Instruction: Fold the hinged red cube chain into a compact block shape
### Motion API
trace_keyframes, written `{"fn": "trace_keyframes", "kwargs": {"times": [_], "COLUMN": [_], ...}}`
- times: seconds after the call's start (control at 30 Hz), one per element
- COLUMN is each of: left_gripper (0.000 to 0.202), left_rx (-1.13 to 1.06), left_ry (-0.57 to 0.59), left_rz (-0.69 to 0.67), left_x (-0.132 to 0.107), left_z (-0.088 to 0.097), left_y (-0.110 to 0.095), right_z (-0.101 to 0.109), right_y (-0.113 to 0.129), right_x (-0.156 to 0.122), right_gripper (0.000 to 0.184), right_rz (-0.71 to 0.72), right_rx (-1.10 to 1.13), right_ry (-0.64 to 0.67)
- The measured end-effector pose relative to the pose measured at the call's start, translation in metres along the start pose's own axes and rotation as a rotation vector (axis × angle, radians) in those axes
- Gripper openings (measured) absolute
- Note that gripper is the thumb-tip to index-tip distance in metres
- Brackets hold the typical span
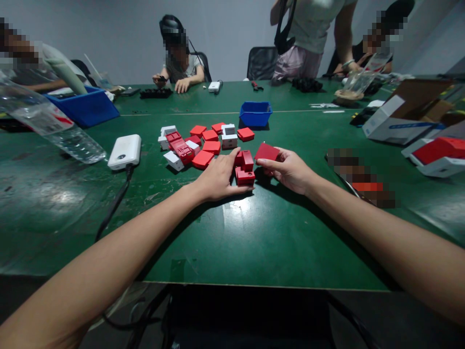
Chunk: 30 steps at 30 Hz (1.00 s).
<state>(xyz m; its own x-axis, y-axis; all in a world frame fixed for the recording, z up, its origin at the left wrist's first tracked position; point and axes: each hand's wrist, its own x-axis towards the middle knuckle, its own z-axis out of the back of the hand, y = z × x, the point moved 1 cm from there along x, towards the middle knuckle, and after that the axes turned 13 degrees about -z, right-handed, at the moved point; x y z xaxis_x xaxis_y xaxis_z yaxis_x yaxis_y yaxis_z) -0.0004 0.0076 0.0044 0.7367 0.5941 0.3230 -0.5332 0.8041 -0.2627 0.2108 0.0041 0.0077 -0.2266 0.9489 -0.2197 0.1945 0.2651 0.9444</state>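
Note:
My left hand (pixel 217 178) is curled around a red plastic housing (pixel 245 168) that rests on the green table, thumb along its near side and fingers behind it. Just to the right, my right hand (pixel 288 169) pinches a flat red square cover (pixel 267 151) between thumb and fingers, tilted and slightly above the table. A small gap separates the cover from the housing. Beyond my left hand lie several loose red caps (pixel 211 147), a longer red part (pixel 179 147) and white boxy parts (pixel 229 136).
A small blue bin (pixel 255 114) stands behind the parts. On the left are a white power bank (pixel 125 151) with a black cable and a tilted plastic bottle (pixel 54 121). A phone (pixel 358 179) and open cartons (pixel 403 111) lie right. Several people are across the table.

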Motion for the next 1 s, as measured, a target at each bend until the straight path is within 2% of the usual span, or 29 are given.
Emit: {"fn": "trace_keyframes", "kwargs": {"times": [0.23, 0.4, 0.7, 1.0], "left_gripper": [0.109, 0.109, 0.107, 0.107], "left_rx": [0.028, 0.027, 0.025, 0.008], "left_ry": [0.022, 0.015, 0.005, 0.003], "left_rz": [0.009, 0.006, 0.009, 0.005], "left_x": [0.0009, 0.0006, 0.0002, 0.0002], "left_z": [0.0001, -0.0002, -0.0003, 0.0000], "left_y": [-0.0003, -0.0001, 0.0003, 0.0001], "right_z": [0.0044, 0.0067, 0.0030, 0.0020], "right_y": [-0.0013, -0.0028, 0.0009, -0.0013], "right_x": [0.0027, 0.0048, 0.0004, 0.0022], "right_gripper": [0.045, 0.033, 0.048, 0.039], "right_rz": [-0.025, -0.028, -0.068, -0.011], "right_rx": [0.004, -0.020, 0.052, 0.064], "right_ry": [-0.023, -0.021, 0.029, 0.006]}}
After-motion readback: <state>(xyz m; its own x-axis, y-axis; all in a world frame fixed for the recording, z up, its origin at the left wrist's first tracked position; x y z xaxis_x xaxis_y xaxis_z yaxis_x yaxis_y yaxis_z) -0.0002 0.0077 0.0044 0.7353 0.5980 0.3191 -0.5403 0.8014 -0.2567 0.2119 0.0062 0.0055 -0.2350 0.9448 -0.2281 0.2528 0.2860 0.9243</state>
